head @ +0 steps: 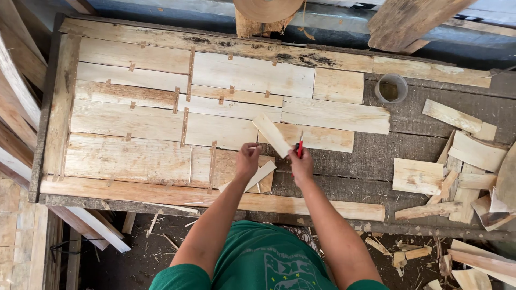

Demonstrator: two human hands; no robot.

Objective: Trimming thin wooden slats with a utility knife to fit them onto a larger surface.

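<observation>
I see taped veneer sheets (161,118) on the counter (376,156); my left hand (248,159) pinches a strip (271,134), light, thin, brittle, best held by its edges; right hand (301,164) clasps a red cutter (300,146)

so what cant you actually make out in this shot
- Head view: the red-handled tool in the right hand; its tip is hidden by fingers.
- Round wooden disc, cut off by the top edge.
- Clear plastic cup: contents too small to tell.
- Left hand covers its grip on the pale wood strip.
</observation>
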